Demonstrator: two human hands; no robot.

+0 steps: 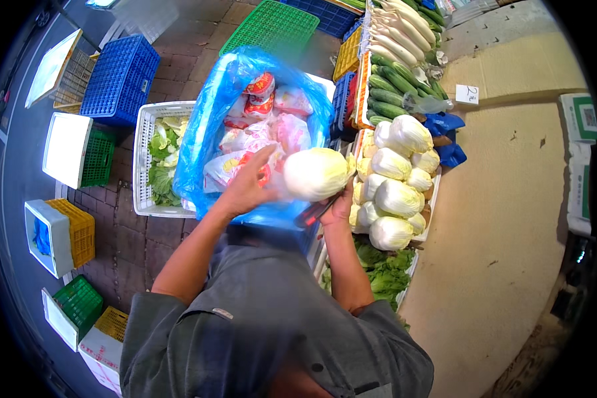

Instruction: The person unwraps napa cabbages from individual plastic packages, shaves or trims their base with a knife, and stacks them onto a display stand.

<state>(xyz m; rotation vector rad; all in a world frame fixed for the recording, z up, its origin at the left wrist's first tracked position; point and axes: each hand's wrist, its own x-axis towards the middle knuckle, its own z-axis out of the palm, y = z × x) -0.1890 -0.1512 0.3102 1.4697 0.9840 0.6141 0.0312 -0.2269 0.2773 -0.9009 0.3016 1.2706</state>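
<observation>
A pale napa cabbage (314, 174) is held up by its base end in my right hand (339, 209). A dark tool with a red part (314, 214), perhaps a knife, also lies in that hand; blur hides its exact form. My left hand (251, 186) is spread, its fingers apart and partly blurred, just left of the cabbage. Below both hands stands a box lined with a blue plastic bag (199, 164). Inside it are several wrapped bundles (291, 132) in white, pink and red printed plastic. More napa cabbages (398, 196) are piled to the right.
A white crate (140, 164) of leafy trimmings stands left. Cucumbers (388, 89) and white radishes (400, 32) lie at the upper right, leafy greens (385, 276) below the cabbage pile. A blue crate (122, 74) and a green crate (271, 27) stand on the paving; a wall (497, 199) borders the right.
</observation>
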